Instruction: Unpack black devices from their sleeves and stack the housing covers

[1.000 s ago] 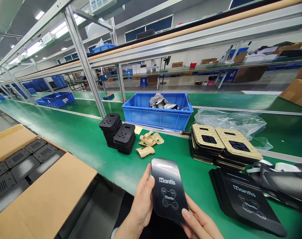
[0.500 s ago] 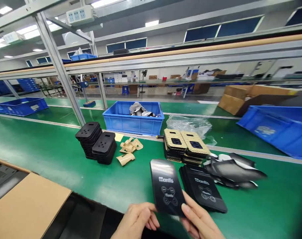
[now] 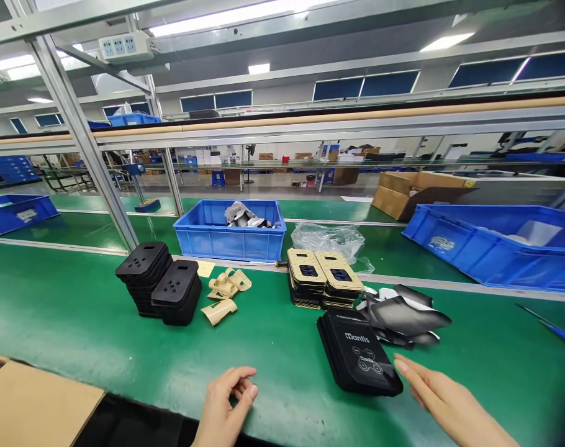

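My left hand (image 3: 227,400) hovers at the table's near edge, holding nothing, its fingers loosely curled with the thumb apart. Just off the right edge of a stack of black printed panels (image 3: 364,351), my right hand (image 3: 434,394) has its fingers stretched out and nothing visible in them. The top panel carries white "Mantis" lettering and a line drawing. Behind this stack stand two piles of black plates with tan backing paper (image 3: 326,270). Crumpled black-and-white film (image 3: 403,313) lies to the right of the piles.
Two stacks of black plastic covers (image 3: 159,282) stand left of curled tan paper scraps (image 3: 224,292). A blue bin (image 3: 231,242) with wrappings sits behind, beside a clear plastic bag (image 3: 329,239). Farther right are another blue bin (image 3: 487,248) and blue-handled tool (image 3: 559,332). Cardboard (image 3: 35,403) is at lower left.
The black panel that both hands held passed to my right hand and now lies on the stack, released. My left hand moved away leftward. The view has swung right.
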